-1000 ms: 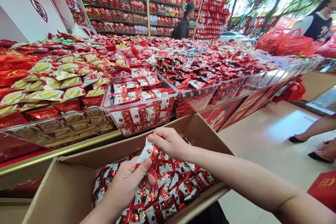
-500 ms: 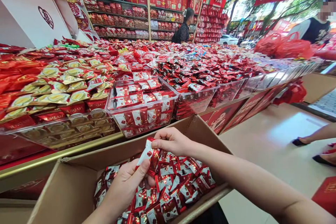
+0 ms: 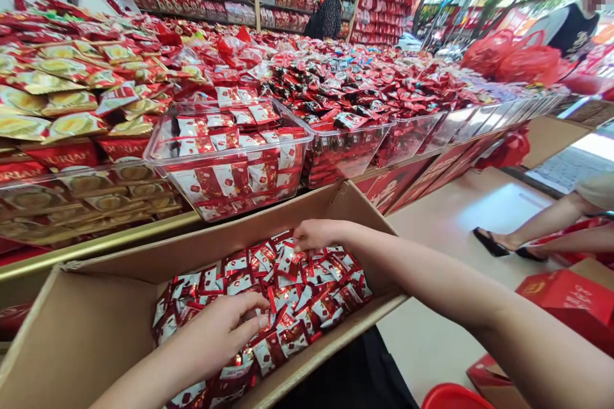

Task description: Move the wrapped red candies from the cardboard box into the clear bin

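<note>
A cardboard box in front of me holds a heap of small red-and-white sealed snack packets. Reaching in from the right, my right hand has its fingertips closed on one snack packet near the back of the heap. My left hand hovers low over the heap's left part, thumb and fingers apart, with nothing seen in it. Just behind the box, a clear plastic bin contains matching packets standing in rows, with more lying on top.
Gold durian-pictured packets fill the bin at left. Other clear bins run off to the right. Red cartons and a red round rim are at lower right. A person stands behind the display; another is at right.
Both hands had one packet raised above the box. Now they are lower and apart: my left hand has let go, and my right is down at the heap. The view has tilted downward.
</note>
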Action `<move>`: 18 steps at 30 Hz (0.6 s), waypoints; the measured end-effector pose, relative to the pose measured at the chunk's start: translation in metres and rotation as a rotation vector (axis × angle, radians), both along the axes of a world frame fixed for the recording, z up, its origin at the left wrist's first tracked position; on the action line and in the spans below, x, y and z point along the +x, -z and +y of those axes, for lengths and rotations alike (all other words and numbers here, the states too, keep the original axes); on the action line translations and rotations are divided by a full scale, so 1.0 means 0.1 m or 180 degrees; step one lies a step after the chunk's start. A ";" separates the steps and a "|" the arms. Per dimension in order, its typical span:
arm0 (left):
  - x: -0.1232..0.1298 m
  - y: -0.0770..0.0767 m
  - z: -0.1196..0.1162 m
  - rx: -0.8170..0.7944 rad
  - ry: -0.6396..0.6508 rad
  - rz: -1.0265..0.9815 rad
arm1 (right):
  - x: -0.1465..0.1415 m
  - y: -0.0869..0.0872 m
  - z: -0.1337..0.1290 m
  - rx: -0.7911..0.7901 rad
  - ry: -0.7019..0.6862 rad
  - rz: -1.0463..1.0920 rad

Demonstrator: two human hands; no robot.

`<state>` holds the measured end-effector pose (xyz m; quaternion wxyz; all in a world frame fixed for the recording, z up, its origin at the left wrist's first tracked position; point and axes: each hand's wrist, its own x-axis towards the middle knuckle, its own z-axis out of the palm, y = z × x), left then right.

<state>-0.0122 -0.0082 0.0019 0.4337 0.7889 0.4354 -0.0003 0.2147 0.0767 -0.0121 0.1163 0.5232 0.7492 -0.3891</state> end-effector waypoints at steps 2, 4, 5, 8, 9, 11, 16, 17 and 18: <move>-0.01 0.03 0.01 0.0044 0.0020 0.0028 | 0.11 0.05 0.07 -0.0078 0.0088 -0.0398; -0.03 0.04 0.03 0.0096 0.0042 0.0087 | 0.21 0.09 0.11 -0.0185 0.0188 -0.0743; -0.04 0.04 0.03 0.0134 0.0048 0.0133 | 0.25 0.11 0.11 -0.0288 0.0217 -0.0866; -0.06 0.05 0.03 0.0222 0.0092 0.0252 | 0.24 0.17 0.04 -0.0691 0.0226 -0.1055; -0.06 0.06 0.03 0.0222 0.0114 0.0267 | 0.20 0.20 0.00 -0.0817 0.0219 -0.1083; -0.06 0.06 0.03 0.0206 0.0154 0.0280 | 0.12 0.26 -0.06 -0.1013 0.0213 -0.1092; -0.08 0.07 0.04 0.0280 0.0149 0.0320 | 0.04 0.29 0.03 -0.1254 0.0238 -0.0640; -0.08 0.08 0.05 0.0296 0.0147 0.0310 | 0.05 0.27 0.08 -0.1259 0.0254 -0.0532; -0.09 0.08 0.06 0.0314 0.0138 0.0305 | 0.07 0.24 0.12 -0.1240 0.0278 -0.0470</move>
